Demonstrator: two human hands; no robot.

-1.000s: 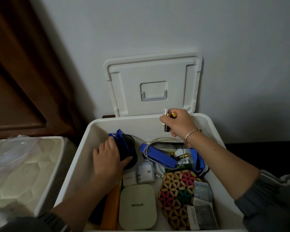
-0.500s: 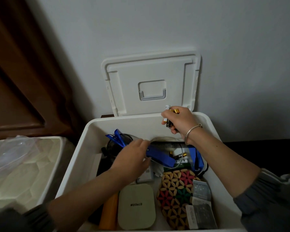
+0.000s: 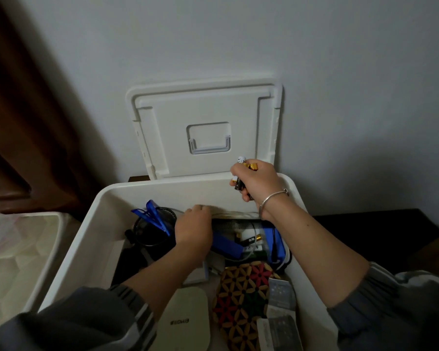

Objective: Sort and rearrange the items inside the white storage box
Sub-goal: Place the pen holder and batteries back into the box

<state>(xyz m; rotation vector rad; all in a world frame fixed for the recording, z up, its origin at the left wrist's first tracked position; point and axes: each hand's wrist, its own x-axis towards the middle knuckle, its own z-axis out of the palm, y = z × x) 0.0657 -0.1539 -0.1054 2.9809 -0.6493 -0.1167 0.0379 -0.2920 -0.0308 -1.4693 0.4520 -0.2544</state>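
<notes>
- The white storage box (image 3: 94, 236) stands open. Its lid (image 3: 205, 110) is propped upright against the wall behind the far edge.
- My right hand (image 3: 257, 181) hovers over the box's far right corner, its fingers (image 3: 236, 169) curled round a bunch of batteries (image 3: 238, 185).
- My left hand (image 3: 193, 229) is inside, at the middle of the far wall. Its fingers bend down out of sight, so I cannot tell whether they pinch anything.
- A blue case (image 3: 226, 243) lies just right of that hand, and a black round thing (image 3: 150, 234) just left.
- A floral mat (image 3: 241, 300) and a beige square device (image 3: 185, 323) lie by the near edge.
</notes>
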